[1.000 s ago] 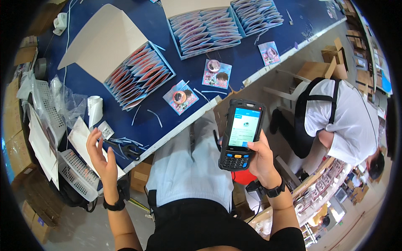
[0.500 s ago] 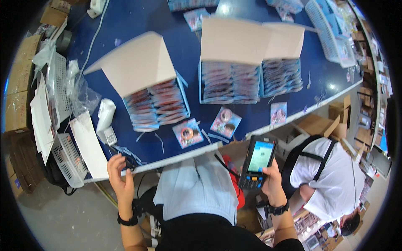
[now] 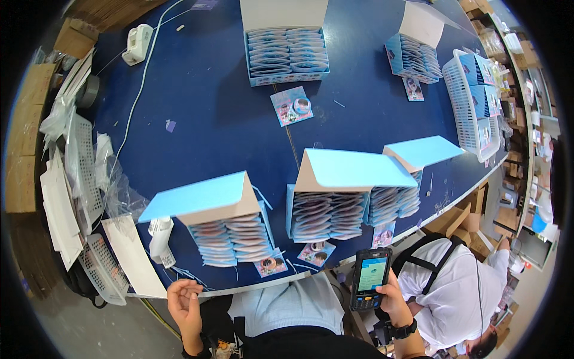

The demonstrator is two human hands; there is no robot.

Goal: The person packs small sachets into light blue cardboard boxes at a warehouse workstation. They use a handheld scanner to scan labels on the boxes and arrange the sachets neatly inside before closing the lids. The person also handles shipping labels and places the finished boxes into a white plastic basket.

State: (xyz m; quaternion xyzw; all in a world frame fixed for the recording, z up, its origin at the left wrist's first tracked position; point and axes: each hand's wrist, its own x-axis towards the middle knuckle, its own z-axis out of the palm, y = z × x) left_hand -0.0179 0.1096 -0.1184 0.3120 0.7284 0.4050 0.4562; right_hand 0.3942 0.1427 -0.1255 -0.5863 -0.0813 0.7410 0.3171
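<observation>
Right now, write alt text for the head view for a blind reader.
The person's right hand holds a black handheld terminal with a lit screen; the half-curled left hand, apparently empty, is near the front edge of a blue table. On it stand five open boxes of packets and a white basket; a co-worker in a white shirt bends at lower right.

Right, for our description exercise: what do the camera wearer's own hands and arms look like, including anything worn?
The left hand and right hand are gloveless. The right wristband is black; the left wristband, also dark, is mostly cut off. The right forearm shows bare. No markings are readable.
</observation>
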